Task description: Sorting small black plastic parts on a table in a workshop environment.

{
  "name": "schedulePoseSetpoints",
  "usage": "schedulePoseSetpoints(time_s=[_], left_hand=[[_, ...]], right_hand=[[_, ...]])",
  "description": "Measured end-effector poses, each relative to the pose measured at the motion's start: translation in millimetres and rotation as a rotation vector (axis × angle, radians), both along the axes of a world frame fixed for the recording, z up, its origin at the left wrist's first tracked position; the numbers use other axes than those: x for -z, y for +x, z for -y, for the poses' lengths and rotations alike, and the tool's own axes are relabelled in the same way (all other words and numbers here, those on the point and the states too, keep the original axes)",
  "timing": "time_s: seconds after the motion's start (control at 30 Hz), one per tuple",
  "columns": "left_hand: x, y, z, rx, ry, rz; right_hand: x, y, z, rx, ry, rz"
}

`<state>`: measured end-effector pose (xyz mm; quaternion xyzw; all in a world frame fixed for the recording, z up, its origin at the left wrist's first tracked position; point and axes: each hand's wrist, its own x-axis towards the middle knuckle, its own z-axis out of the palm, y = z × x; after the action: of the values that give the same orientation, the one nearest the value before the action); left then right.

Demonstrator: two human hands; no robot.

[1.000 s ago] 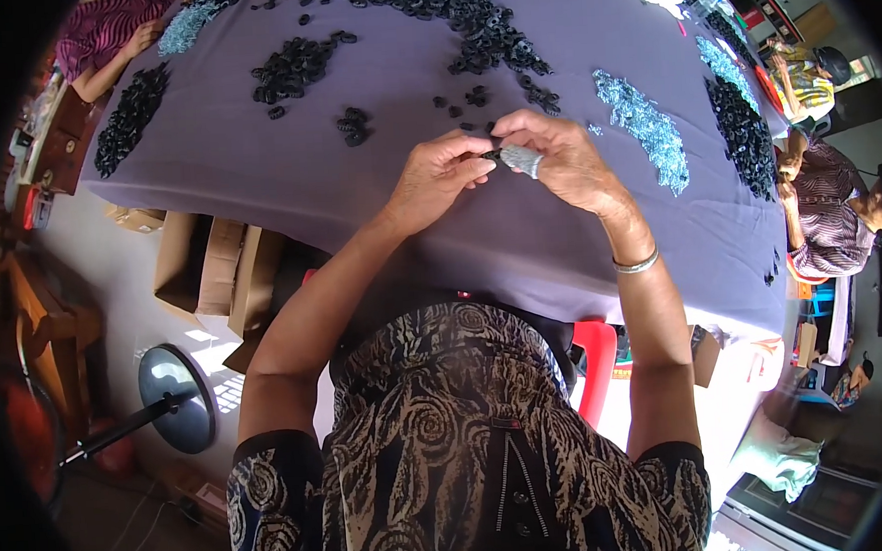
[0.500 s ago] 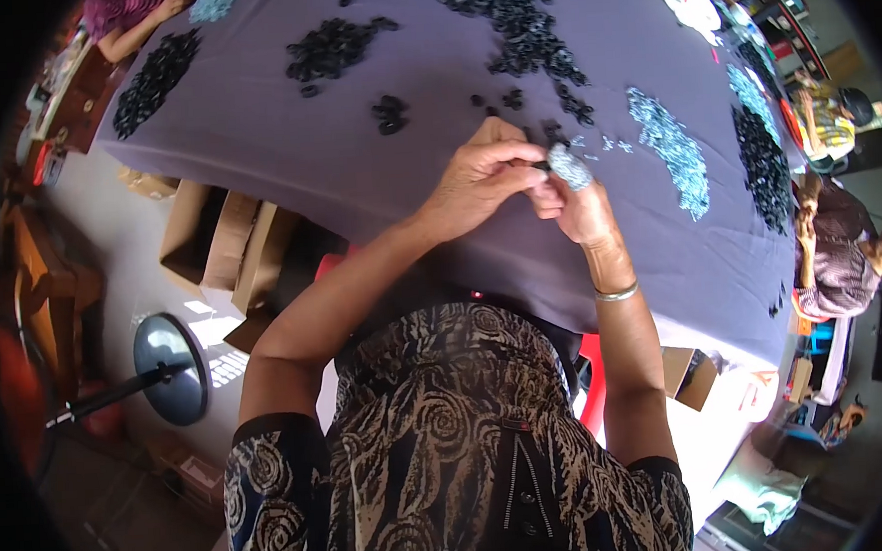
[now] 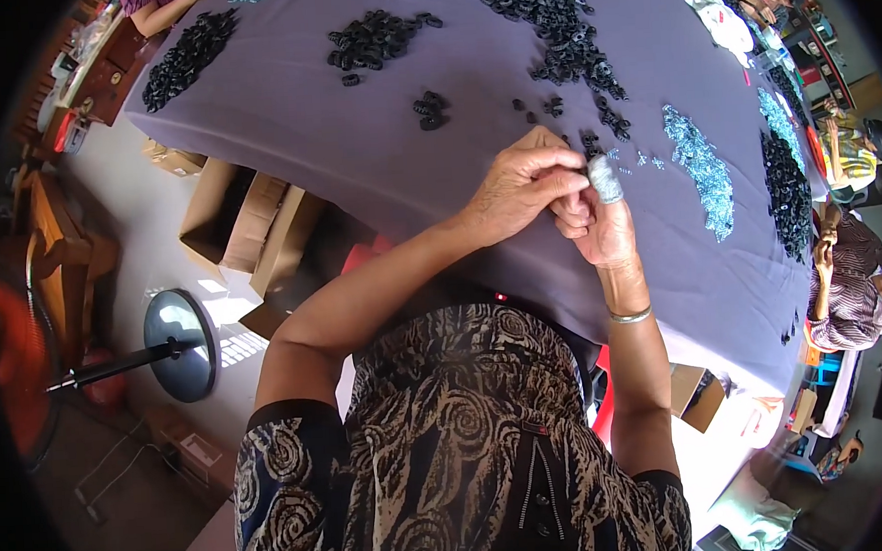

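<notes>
My left hand (image 3: 516,192) and my right hand (image 3: 603,229) meet above the near part of the cloth-covered table. The left thumb and forefinger pinch together at the right hand's fingertips, around a small black piece that the fingers mostly hide. My right fingers are curled in, and the thumb bears a silvery-white wrapping (image 3: 605,180). Just beyond the hands lie a few loose black pieces (image 3: 591,143). A few tiny bluish-silver pieces (image 3: 644,159) are scattered to their right. Further right spreads a long pile of bluish-silver pieces (image 3: 700,172).
Piles of small black ring-like parts (image 3: 374,42) lie across the purple-grey tablecloth (image 3: 334,131), with a larger black heap (image 3: 547,20) at the far side. Open cardboard boxes (image 3: 224,222) stand below on the left, near a round-based stand (image 3: 180,344). Other people (image 3: 854,264) sit at the right.
The whole view has shifted, so table and piles appear further right and lower. My hands stay together; the left fingertips still pinch at the right hand, and the wrapped thumb stands more upright.
</notes>
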<state>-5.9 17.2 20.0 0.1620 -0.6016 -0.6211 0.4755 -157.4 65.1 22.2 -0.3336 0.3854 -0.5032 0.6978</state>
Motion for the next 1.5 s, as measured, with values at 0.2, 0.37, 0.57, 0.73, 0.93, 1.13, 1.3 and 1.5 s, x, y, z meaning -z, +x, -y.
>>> schedulePoseSetpoints(time_s=[0.2,0.37,0.57,0.73,0.93,1.13,1.3,1.5], left_hand=[[3,29,37,-0.532,-0.461,0.445],[-1,47,49,-0.787,-0.709,0.936],[-1,56,54,-0.847,-0.725,1.17],[2,54,54,-0.899,-0.76,1.081],[4,37,42,-0.748,-0.803,0.79],[14,29,36,-0.629,-0.791,0.749],[18,27,36,-0.583,-0.702,0.691],[22,28,38,-0.564,-0.694,0.695]], right_hand=[[-11,-29,-2,0.479,-0.137,-0.302],[-3,-62,-3,0.619,-0.198,-0.31],[3,-65,1,0.662,-0.427,-1.09],[-3,-46,3,0.589,-0.482,-1.202],[-10,-38,15,0.396,-0.608,-1.512],[-7,-26,24,0.357,-0.638,-1.475],[-24,-18,25,0.294,-0.576,-1.369],[-24,-23,64,0.346,-0.737,-1.393]])
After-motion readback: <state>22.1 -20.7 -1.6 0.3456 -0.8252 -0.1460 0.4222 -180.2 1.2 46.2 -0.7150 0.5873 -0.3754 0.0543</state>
